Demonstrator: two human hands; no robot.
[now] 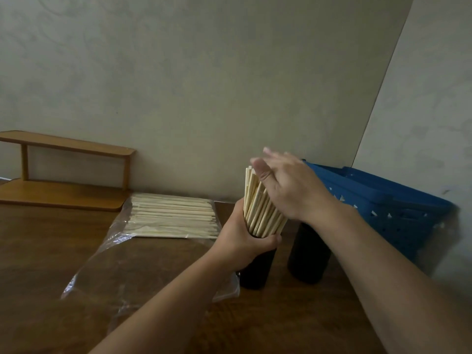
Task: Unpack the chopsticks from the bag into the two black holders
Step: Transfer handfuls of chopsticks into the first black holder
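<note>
Two black cylindrical holders stand on the brown table. My left hand (245, 238) grips the rim of the left holder (256, 270), which is packed with pale wooden chopsticks (260, 210) standing upright and fanned slightly right. My right hand (286, 185) lies flat, fingers apart, against the tops of those chopsticks, holding nothing. The right holder (309, 259) stands beside it, its top hidden by my right forearm. A clear plastic bag (132, 259) lies to the left with a flat stack of chopsticks (173, 215) at its far end.
A blue perforated plastic basket (388, 208) sits at the right against the wall, just behind the right holder. A low wooden shelf (66, 175) stands at the back left. The wall runs close behind everything.
</note>
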